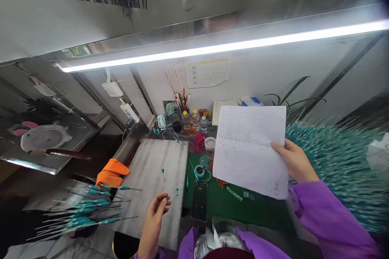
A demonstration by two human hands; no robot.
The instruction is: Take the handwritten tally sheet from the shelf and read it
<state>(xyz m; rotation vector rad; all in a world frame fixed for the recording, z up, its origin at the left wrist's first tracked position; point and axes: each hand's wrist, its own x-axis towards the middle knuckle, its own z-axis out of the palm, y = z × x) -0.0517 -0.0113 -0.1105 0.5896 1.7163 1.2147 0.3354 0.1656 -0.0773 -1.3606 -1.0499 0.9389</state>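
My right hand [294,162] grips the right edge of a printed sheet of paper [251,149] covered in tabular text, holding it up over a green work mat [240,208]. My left hand [154,218] hovers above a grey marble slab [152,178], its fingers loosely curled and apart, with nothing visible in them. Two small teal-tipped fishing float pieces [163,174] lie on the slab just beyond those fingers. Part of the mat is hidden behind the sheet.
A black phone [199,200] lies on the mat. Several teal floats on thin stems [85,210] jut out at the left, and a blurred teal mass of them [337,166] fills the right. Bottles [194,121] stand at the back, beneath a bright light tube [219,46].
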